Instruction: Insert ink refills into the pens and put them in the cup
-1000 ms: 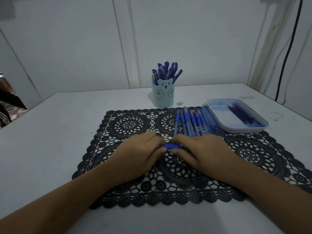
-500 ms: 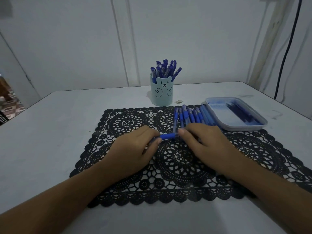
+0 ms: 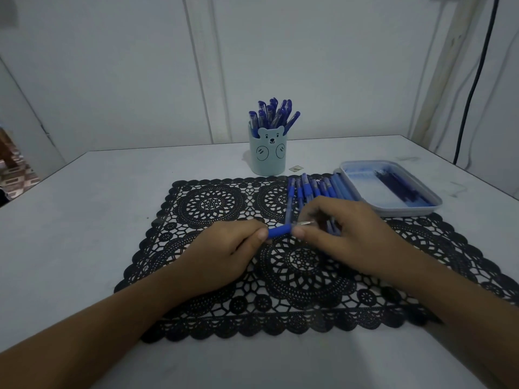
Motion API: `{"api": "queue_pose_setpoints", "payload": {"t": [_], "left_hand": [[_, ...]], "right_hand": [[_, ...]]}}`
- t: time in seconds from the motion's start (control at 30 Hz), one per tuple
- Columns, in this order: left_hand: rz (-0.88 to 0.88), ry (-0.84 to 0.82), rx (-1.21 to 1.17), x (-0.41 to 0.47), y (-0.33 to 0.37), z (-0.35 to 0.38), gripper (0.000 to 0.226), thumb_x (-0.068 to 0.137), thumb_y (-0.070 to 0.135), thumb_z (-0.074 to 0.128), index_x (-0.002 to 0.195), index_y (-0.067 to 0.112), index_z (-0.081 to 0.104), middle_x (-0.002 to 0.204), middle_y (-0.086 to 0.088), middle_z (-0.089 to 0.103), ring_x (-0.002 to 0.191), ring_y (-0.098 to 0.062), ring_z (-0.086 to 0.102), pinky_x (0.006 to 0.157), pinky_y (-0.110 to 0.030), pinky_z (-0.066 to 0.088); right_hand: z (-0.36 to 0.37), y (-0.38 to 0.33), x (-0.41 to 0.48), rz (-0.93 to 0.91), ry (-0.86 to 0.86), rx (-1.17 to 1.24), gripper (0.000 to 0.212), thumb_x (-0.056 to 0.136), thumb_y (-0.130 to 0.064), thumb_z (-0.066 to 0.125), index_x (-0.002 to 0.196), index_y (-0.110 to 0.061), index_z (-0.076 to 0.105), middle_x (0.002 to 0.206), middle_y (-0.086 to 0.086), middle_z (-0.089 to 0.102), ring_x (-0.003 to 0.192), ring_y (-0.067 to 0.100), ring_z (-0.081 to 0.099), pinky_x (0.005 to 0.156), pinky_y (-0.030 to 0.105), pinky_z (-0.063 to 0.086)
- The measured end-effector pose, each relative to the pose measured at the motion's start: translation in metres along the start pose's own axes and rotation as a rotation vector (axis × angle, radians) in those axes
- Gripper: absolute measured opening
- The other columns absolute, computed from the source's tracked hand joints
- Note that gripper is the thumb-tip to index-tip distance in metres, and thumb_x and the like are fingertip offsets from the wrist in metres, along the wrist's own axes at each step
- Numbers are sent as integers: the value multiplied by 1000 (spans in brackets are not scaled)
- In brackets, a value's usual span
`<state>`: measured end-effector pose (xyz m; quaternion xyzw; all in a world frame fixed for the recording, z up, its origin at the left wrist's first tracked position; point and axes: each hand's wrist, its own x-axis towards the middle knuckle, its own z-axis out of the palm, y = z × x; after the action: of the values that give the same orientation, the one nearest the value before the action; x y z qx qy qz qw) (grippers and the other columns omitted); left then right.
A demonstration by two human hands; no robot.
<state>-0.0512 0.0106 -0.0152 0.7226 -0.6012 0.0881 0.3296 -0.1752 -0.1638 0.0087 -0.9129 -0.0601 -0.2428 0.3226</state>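
Over the lacy black mat, both hands grip a smooth blue pen.

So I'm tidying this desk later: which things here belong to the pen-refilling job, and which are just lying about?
Part of the job:
- pen held between left hand and right hand
- row of pens on the mat
- tray of refills
- bear cup with finished pens

Just lying about:
- lace mat
- small scrap beside the cup
- black cable
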Motion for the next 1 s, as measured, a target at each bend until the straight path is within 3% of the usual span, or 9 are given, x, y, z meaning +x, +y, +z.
{"api": "queue_pose_setpoints", "payload": {"t": [0.13,0.23,0.37,0.47,0.53,0.63,0.77,0.9,1.0], "left_hand": [[69,-17,137,-3,1,2,35,95,29,34,89,11,63,66,8,55,56,-4,45,51,-15,36],[75,-16,165,-4,0,2,35,96,29,34,90,11,63,69,8,56,58,-3,46,51,-16,36],[52,-4,160,-3,0,2,32,95,28,35,94,12,63,70,8,56,59,-3,46,52,-18,38],[30,1,146,-3,0,2,32,95,30,34,95,14,62,69,10,54,59,-3,45,53,-18,37],[18,1,145,-3,-1,1,32,95,30,34,96,15,62,70,10,54,59,-3,46,53,-19,38],[24,-12,164,-3,0,2,32,95,31,34,96,15,62,71,10,56,60,-4,47,53,-19,39],[7,-37,171,-3,-1,2,35,94,34,33,96,15,63,73,8,59,61,-5,50,53,-25,42],[11,-41,167,-2,0,1,35,94,34,33,96,14,63,71,8,57,59,-5,50,53,-24,41],[-19,-48,151,-2,0,1,35,94,36,32,95,17,62,68,13,54,60,-2,48,53,-14,37]], "right_hand": [[-2,0,1,87,-40,-72,31,78,-54,39,59,-32,49,51,-6,49,53,7,48,50,18,36],[-7,-3,0,98,-88,15,12,80,-42,55,73,-33,52,62,-5,56,56,2,50,50,12,37],[-6,-4,-1,158,-142,-46,37,78,-57,42,74,-24,57,62,-2,55,53,6,47,49,18,36],[-7,-4,-1,165,-159,-15,9,82,-38,57,79,-31,54,63,-9,54,58,3,49,53,16,38],[-7,-5,-1,181,-145,68,20,76,-38,65,89,-34,50,69,-11,57,62,1,51,57,14,41],[-6,-5,1,208,-107,50,20,77,-51,53,77,-31,54,59,-12,56,51,1,47,52,19,40],[-7,-4,0,198,-144,63,5,82,-32,61,82,-31,56,67,-14,59,59,-3,50,57,13,41],[-4,-5,1,246,-100,76,11,85,-38,54,77,-32,56,66,-8,61,54,-2,51,54,14,42],[-5,-6,3,260,-74,92,19,90,-24,52,73,-31,56,65,-8,62,57,1,56,56,13,44]]}}
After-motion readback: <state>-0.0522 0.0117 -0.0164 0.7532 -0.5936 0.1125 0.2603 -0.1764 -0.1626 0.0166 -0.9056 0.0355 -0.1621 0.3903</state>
